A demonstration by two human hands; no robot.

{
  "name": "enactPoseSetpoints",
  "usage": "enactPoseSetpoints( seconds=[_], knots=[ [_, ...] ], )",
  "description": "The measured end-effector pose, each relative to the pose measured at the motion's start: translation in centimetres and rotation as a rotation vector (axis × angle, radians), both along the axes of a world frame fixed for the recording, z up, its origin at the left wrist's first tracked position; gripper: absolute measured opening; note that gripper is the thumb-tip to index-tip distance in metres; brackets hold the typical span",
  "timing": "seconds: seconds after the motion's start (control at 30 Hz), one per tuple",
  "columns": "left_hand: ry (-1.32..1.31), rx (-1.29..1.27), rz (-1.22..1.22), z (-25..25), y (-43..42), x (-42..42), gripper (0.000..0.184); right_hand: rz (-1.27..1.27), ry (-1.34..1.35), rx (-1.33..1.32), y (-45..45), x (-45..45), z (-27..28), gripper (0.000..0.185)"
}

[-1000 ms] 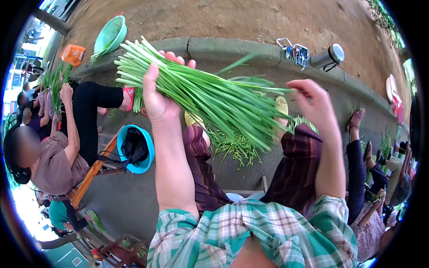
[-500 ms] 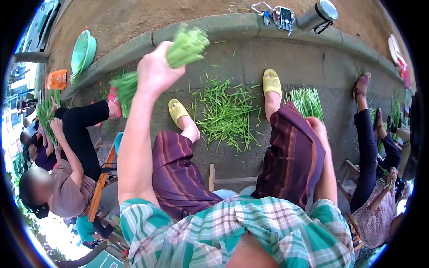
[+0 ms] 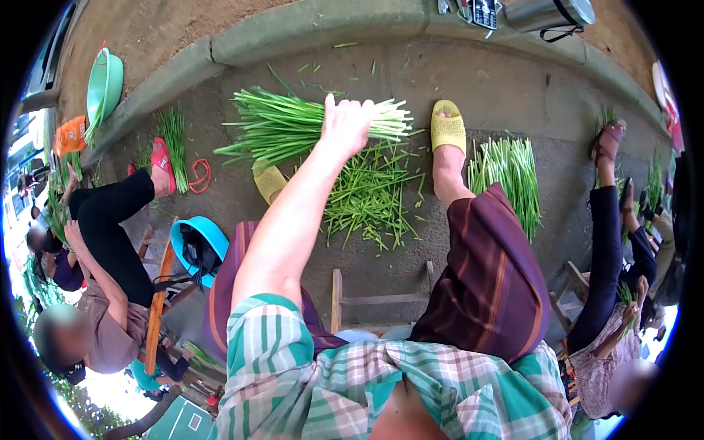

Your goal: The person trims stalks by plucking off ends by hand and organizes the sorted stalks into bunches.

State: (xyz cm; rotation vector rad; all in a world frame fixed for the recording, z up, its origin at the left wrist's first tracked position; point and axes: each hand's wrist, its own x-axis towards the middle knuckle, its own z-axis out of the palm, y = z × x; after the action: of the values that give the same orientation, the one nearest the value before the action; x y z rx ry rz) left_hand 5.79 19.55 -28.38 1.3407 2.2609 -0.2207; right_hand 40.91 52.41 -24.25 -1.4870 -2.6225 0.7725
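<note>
"How does the person hold the left arm (image 3: 282,242)?"

"Stretched forward from 7 o'clock in the view, with the bare forearm (image 3: 304,202) pointing towards 1 o'clock. The elbow (image 3: 275,286) looks almost straight."

"And the left hand (image 3: 347,128)?"

"It is at 12 o'clock, its back mostly turned up, fingers folded round in a grip. One digit stands up at the hand's 11 o'clock; it is hard to tell which."

"What about the wrist (image 3: 330,152)?"

"Roughly in line with the forearm, at 7 o'clock from the knuckles (image 3: 354,106)."

"The right arm?"

"Only its sleeve (image 3: 539,378) shows, at 4 o'clock; the right hand is hidden."
</note>
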Motion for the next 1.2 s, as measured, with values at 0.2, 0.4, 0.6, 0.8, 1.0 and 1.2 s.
enactPoseSetpoints(
  seconds=[0.2,0.4,0.6,0.8,1.0,1.2],
  knots=[
    [0.127,0.028,0.174,-2.0,0.3,2.2,0.115,-0.026,-0.033,0.051,5.4,-2.7,1.1,0.025],
    [0.159,0.162,0.149,-5.7,-3.3,4.6,0.084,-0.036,-0.062,0.037,5.3,-2.6,-0.5,0.024],
    [0.299,0.183,-0.041,-8.7,-5.7,6.2,0.079,-0.042,-0.080,-0.018,2.6,-1.3,-4.1,0.024],
    [0.246,0.058,0.030,-8.4,-3.2,4.1,0.073,-0.055,-0.113,-0.099,-3.0,2.0,-8.1,0.023],
    [0.253,-0.060,0.158,-8.0,0.0,1.7,0.066,-0.077,-0.138,-0.196,-10.8,6.7,-9.8,0.023],
    [0.131,0.262,0.340,-5.0,-0.8,4.4,0.068,-0.057,-0.116,-0.247,-15.5,9.3,-8.4,0.022]
  ],
)
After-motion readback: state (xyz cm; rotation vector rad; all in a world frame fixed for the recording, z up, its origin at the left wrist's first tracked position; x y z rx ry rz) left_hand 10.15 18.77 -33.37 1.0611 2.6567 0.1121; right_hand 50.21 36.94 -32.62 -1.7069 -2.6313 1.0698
